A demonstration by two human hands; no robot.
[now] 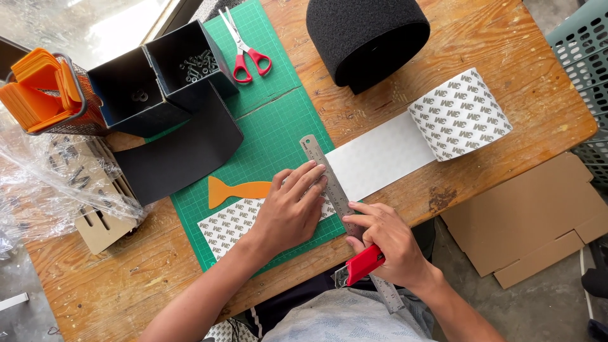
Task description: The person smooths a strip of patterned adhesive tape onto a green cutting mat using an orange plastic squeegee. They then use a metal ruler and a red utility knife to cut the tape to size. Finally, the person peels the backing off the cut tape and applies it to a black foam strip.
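Steel ruler lay slantwise across the white sheet on the green mat, pinned flat under my left hand, fingers spread, gripping nothing. My right hand had its grip closed round a red knife beside the ruler's near end, at the counter edge. Scissors lay well apart.

Wooden table under green cutting mat

ruler on mat | scissors behind | roll right
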